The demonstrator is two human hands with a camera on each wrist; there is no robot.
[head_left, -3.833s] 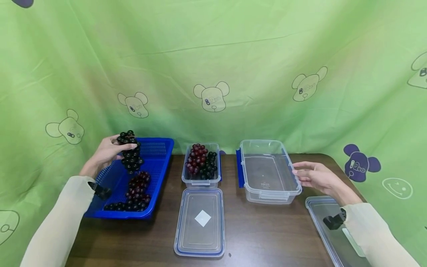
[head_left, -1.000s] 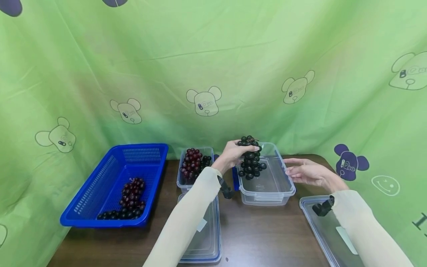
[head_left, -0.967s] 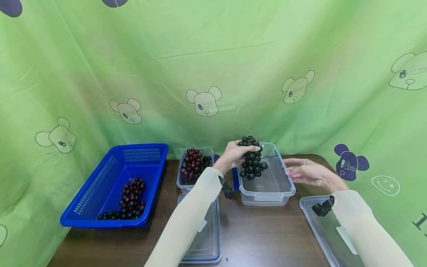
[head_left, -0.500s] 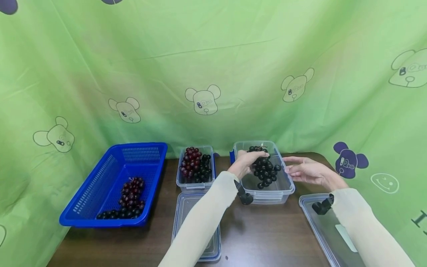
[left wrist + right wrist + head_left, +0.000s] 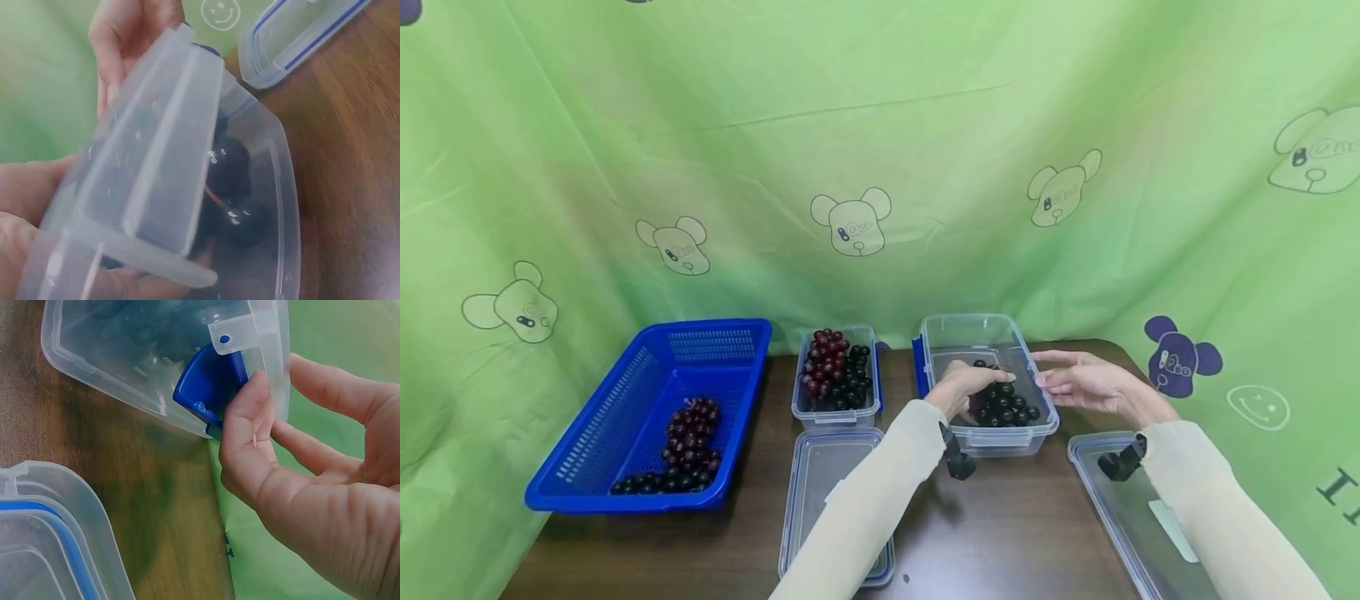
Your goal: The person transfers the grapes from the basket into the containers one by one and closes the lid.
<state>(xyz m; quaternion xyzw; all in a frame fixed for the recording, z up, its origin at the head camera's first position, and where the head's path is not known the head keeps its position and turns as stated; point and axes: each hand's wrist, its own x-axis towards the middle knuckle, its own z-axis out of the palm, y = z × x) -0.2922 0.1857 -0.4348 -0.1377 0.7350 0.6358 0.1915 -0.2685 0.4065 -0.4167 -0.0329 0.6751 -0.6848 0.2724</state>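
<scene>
My left hand (image 5: 966,387) reaches down inside the larger clear plastic box (image 5: 951,343) and holds a bunch of black grapes (image 5: 1003,408), thumb laid across the top. The grapes sit low, within the box walls; the fingers beneath are partly covered. Through the cloudy wall in the left wrist view, dark grapes (image 5: 228,169) and part of the red-brown stem show. My right hand (image 5: 1086,383) touches the box's right side from outside with fairly loose fingers. In the right wrist view its fingertips are right at the rim, beside a blue latch (image 5: 212,384).
A blue basket (image 5: 572,446) on the left contains dark red grapes (image 5: 692,433) and black grapes (image 5: 651,483). A smaller clear box (image 5: 838,419) in the middle is filled with red and black grapes. One lid (image 5: 808,467) lies before it, partly under the left sleeve; another lid (image 5: 1090,462) lies under the right forearm.
My left hand has carried the black grapes from the blue basket across to the larger box and lowered them into it. My right hand stays at the box's side.
</scene>
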